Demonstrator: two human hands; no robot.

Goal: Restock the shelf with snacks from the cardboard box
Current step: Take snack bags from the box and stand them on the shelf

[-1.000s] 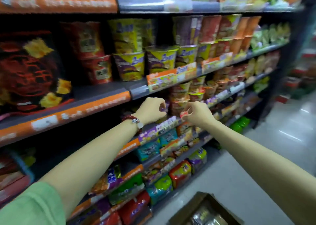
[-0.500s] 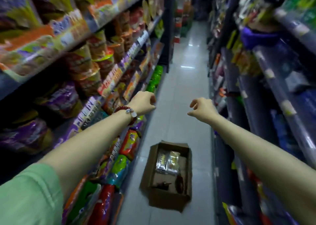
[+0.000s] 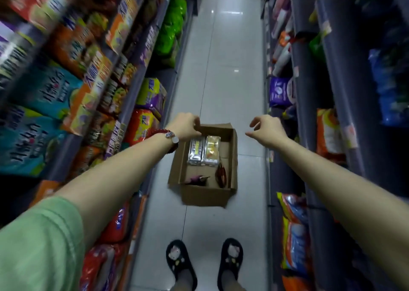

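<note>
Head view, looking down the aisle: both bare arms stretch forward and down over the floor (image 3: 221, 74). The left hand (image 3: 185, 126), with a red bead bracelet (image 3: 170, 136) at the wrist and a green sleeve (image 3: 37, 242) at the shoulder, is loosely curled, its fingers (image 3: 195, 124) bent inward and holding nothing; it shows over the far left corner of the cardboard box (image 3: 205, 194), though whether it touches the rim cannot be told. The right hand (image 3: 269, 129) hangs to the right of the box, clear of it, fingers half-spread and curved, empty.

The box sits open on the floor between the two shelf runs, ahead of the person's dark slippers (image 3: 181, 259). Inside, at the far end, two clear-wrapped snack packs (image 3: 204, 150) lie side by side, touching, just below the left hand. A dark purple packet (image 3: 198, 179) lies at the near left of the box and a red packet (image 3: 220, 173) stands against the right wall.

The left shelf (image 3: 132, 96) is packed with colourful bags, blurred towards the top. The right shelf (image 3: 303, 96) holds more bags.
</note>
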